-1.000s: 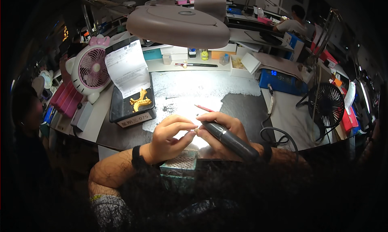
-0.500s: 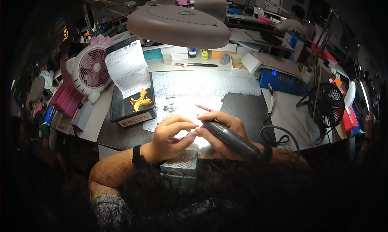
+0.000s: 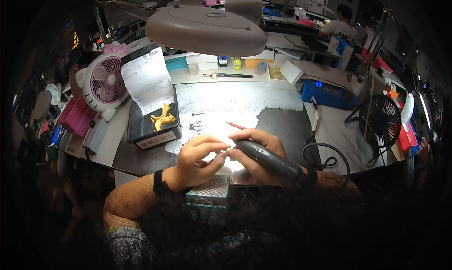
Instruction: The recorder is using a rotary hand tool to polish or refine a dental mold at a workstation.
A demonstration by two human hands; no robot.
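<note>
My left hand (image 3: 197, 159) pinches a tiny pale piece (image 3: 229, 150) between thumb and fingertips, just above the bright worktop. My right hand (image 3: 256, 150) grips a dark, thick rotary handpiece (image 3: 270, 159) like a pen, its tip touching the small piece. A black band sits on my left wrist. Under both hands lies a small perforated grey block (image 3: 209, 189) at the bench's front edge. A red pencil (image 3: 236, 125) lies on the mat just beyond my right fingers.
A round lamp head (image 3: 207, 29) hangs over the bench. A black tray (image 3: 150, 126) with a yellow figure (image 3: 162, 118) and a paper slip stands left, by a pink fan (image 3: 107, 82). A blue control box (image 3: 327, 93), black fan (image 3: 381, 122) and cable (image 3: 325, 152) lie right. Another person sits far back.
</note>
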